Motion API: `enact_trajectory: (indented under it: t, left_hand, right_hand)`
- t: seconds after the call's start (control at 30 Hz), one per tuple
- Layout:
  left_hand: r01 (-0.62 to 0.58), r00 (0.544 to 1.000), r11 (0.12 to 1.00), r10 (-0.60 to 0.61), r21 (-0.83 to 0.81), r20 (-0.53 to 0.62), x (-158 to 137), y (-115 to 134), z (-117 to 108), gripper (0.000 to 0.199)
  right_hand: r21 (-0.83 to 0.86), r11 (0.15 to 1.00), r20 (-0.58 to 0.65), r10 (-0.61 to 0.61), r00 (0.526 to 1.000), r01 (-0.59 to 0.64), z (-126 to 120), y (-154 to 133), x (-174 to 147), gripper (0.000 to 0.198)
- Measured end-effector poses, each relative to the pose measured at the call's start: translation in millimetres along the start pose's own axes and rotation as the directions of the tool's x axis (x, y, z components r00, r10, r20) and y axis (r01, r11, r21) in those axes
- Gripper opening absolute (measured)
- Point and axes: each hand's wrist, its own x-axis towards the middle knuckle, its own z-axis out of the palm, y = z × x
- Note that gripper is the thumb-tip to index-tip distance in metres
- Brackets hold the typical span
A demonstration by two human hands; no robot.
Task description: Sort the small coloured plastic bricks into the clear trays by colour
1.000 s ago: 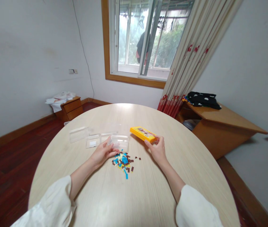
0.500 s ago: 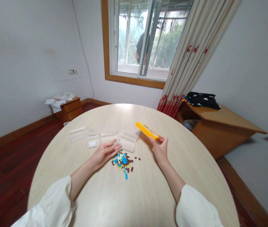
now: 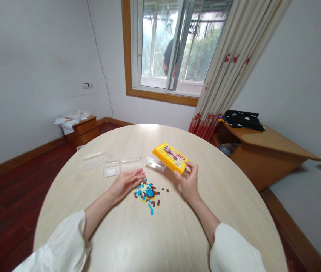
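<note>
My right hand point(image 3: 188, 181) grips a flat yellow box point(image 3: 170, 156) by its near right corner and holds it tilted above the table. The box's printed face, with a picture and a red label, is turned upward. Beside a loose pile of small building bricks point(image 3: 148, 191), blue, brown, yellow and cream, my left hand point(image 3: 128, 183) rests with its fingers stretched out and nothing in it. Behind the box stands a clear plastic container point(image 3: 152, 164), partly hidden by it.
More clear plastic trays point(image 3: 130, 165) and a clear lid point(image 3: 94, 161) lie on the left part of the round wooden table point(image 3: 177, 234). A small drawer cabinet point(image 3: 86, 130) is beyond at left; a wooden desk point(image 3: 273, 151) with folded dark cloth point(image 3: 242, 120) is at right.
The yellow box has turned so its printed face shows, and it has shifted a little left. It now covers more of the clear container. My left hand has barely moved.
</note>
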Motion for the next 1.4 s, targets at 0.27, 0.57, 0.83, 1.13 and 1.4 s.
enact_trajectory:
  t: [0.27, 0.57, 0.83, 1.13, 1.4]
  left_hand:
    - [-0.096, 0.976, 0.994, 0.084, 0.051, 0.201, -6, -3, 6, 0.056]
    - [-0.061, 0.924, 0.997, 0.040, 0.043, 0.381, -7, -11, -12, 0.061]
    - [-0.144, 0.934, 0.990, 0.135, 0.001, 0.331, -9, -11, -3, 0.047]
    - [-0.177, 0.926, 0.984, 0.166, 0.001, 0.339, -9, -12, -6, 0.047]
    - [-0.204, 0.900, 0.975, 0.151, 0.088, 0.410, -8, -7, -12, 0.045]
  right_hand:
    - [0.018, 0.947, 0.349, -0.308, 0.885, 0.322, 14, -29, -34, 0.055]
    - [0.021, 0.957, 0.421, -0.271, 0.866, 0.289, 19, -36, -42, 0.055]
    - [0.096, 0.986, 0.502, -0.167, 0.849, 0.137, 21, -39, -41, 0.051]
    - [0.178, 0.984, 0.574, -0.101, 0.813, -0.004, 21, -43, -41, 0.050]
    - [0.220, 0.974, 0.546, -0.076, 0.834, -0.056, 19, -37, -39, 0.047]
